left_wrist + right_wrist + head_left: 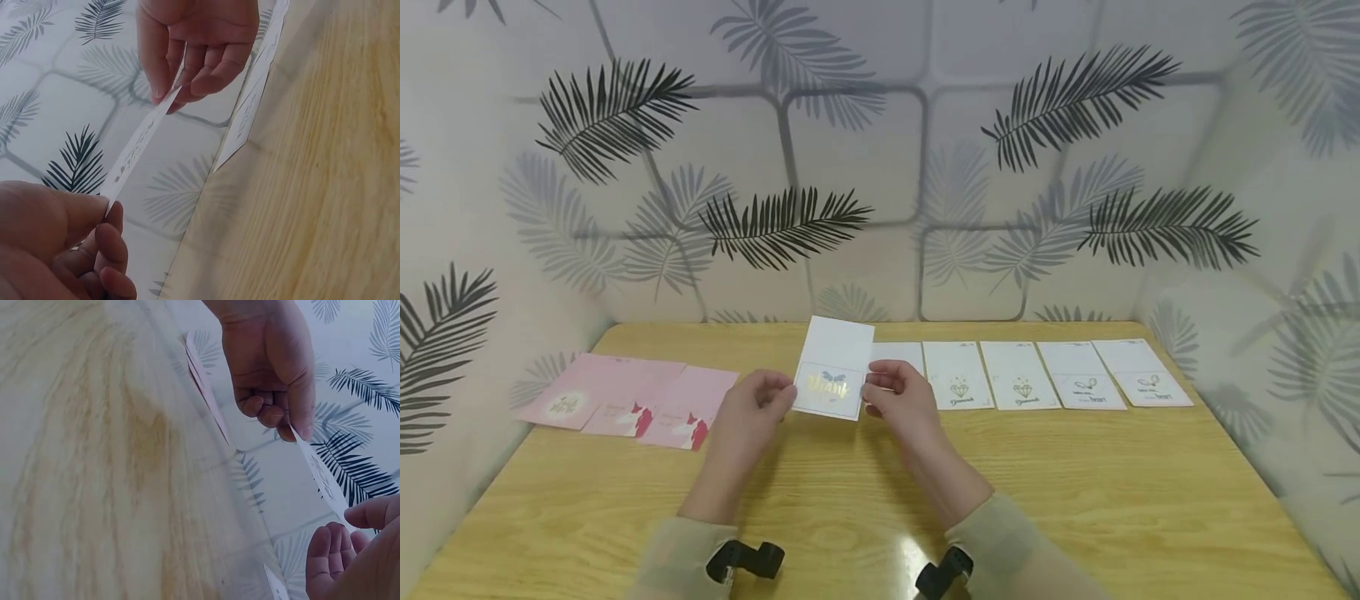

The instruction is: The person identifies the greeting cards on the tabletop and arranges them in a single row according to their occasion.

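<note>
White card (pixel 837 346) is pinched by left fingers (pixel 781 399) and right fingers (pixel 891 368).

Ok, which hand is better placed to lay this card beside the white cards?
Probably the right hand: it pinches the thank card nearer the white cards; the left hand holds the side toward the pink cards.

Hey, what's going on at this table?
A person is holding up a white card with gold lettering that reads "thank". The left-hand grip pinches one side edge and the right-hand grip the other, so the card is off the table. Three pink cards lie to the left, and a row of other white cards lies to the right, one partly hidden.
</note>
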